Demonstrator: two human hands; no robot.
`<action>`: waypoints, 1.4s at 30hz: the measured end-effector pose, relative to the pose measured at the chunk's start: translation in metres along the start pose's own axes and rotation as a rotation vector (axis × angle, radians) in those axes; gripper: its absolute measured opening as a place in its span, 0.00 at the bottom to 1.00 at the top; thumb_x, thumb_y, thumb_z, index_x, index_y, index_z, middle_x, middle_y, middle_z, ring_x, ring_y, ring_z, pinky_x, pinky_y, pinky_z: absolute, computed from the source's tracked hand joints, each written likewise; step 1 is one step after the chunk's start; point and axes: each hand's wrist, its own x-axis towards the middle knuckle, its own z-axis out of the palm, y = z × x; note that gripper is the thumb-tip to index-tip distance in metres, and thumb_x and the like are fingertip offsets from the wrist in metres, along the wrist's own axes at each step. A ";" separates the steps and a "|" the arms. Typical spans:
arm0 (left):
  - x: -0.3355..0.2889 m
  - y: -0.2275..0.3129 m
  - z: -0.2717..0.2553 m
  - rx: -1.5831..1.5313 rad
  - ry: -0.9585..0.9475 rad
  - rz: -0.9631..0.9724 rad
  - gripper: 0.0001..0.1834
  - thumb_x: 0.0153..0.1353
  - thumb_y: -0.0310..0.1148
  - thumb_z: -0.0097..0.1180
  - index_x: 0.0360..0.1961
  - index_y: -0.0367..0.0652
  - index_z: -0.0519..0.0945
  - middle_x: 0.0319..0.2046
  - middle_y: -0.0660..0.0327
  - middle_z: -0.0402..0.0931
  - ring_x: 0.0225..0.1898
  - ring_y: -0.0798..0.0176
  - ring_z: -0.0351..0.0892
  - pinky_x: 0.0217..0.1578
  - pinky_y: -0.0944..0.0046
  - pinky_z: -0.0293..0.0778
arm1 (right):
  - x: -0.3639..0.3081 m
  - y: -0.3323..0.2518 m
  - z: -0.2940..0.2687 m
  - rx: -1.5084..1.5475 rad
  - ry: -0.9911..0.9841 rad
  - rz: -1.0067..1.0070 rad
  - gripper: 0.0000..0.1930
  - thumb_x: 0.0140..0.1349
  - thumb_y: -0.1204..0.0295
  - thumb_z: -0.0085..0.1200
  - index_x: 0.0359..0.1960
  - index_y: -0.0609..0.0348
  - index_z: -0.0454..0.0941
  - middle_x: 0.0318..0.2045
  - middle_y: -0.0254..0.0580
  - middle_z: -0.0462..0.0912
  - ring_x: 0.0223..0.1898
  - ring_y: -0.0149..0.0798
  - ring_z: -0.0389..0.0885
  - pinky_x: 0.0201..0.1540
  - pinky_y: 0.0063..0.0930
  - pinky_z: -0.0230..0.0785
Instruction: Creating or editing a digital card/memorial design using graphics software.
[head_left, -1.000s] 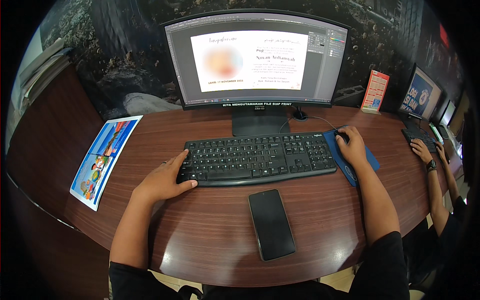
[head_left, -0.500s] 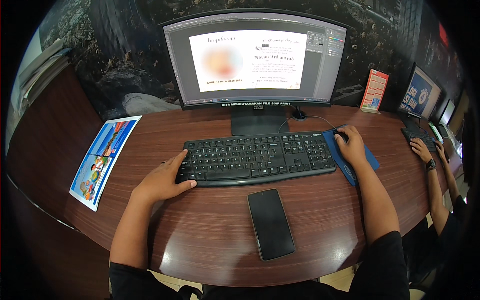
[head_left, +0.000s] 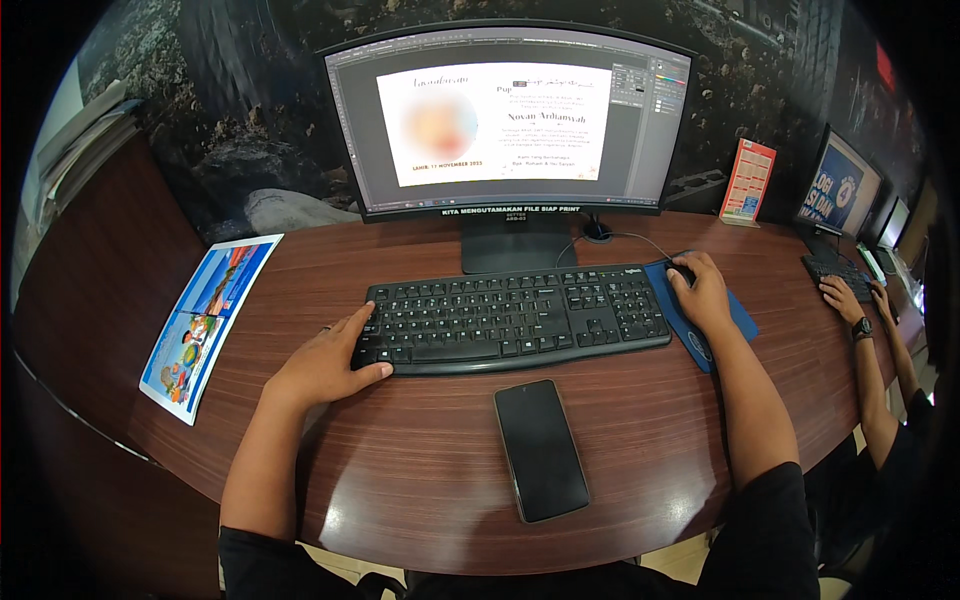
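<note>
My left hand (head_left: 322,362) lies at the left end of a black keyboard (head_left: 510,318), its fingers stretched out along the edge and the thumb by the lower left corner keys. On the blue mouse pad (head_left: 740,318), my right hand (head_left: 703,293) is wrapped over a dark computer mouse (head_left: 681,270), which shows only in part under the fingers. Behind the keyboard stands a curved monitor (head_left: 512,196). Its screen holds a white page layout (head_left: 560,150) with lines of text and a blurred round picture. A dark-screened smartphone (head_left: 543,450) rests between my forearms.
A colourful printed sheet (head_left: 205,325) lies at the desk's left side, near a brown panel (head_left: 100,280) with stacked papers. An orange and white desk calendar (head_left: 748,182) stands at the back right. Further right, a co-worker's hands (head_left: 845,298) are at another keyboard and monitor (head_left: 842,185).
On the screen, a small piece of text near the page's upper middle has shifted up and left, along with a small dark label. My hands have hardly moved.
</note>
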 end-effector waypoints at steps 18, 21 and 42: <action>0.000 0.002 -0.001 -0.013 -0.003 -0.004 0.55 0.63 0.59 0.65 0.80 0.37 0.55 0.74 0.37 0.64 0.74 0.36 0.65 0.73 0.46 0.64 | 0.000 0.004 0.001 -0.006 -0.007 -0.037 0.13 0.63 0.71 0.67 0.47 0.63 0.86 0.51 0.48 0.84 0.54 0.52 0.84 0.58 0.39 0.76; -0.001 0.003 -0.001 -0.005 0.008 0.002 0.55 0.63 0.59 0.65 0.80 0.36 0.56 0.74 0.36 0.64 0.74 0.35 0.66 0.73 0.46 0.64 | -0.001 0.003 0.000 -0.004 -0.007 -0.043 0.13 0.63 0.71 0.67 0.48 0.63 0.86 0.52 0.48 0.84 0.54 0.52 0.84 0.59 0.39 0.76; -0.001 0.005 -0.002 0.021 -0.003 -0.016 0.55 0.63 0.60 0.65 0.79 0.36 0.57 0.74 0.38 0.65 0.73 0.36 0.67 0.72 0.46 0.65 | -0.002 -0.003 -0.001 -0.012 -0.004 -0.021 0.14 0.63 0.70 0.66 0.48 0.62 0.85 0.51 0.51 0.84 0.53 0.55 0.84 0.57 0.43 0.76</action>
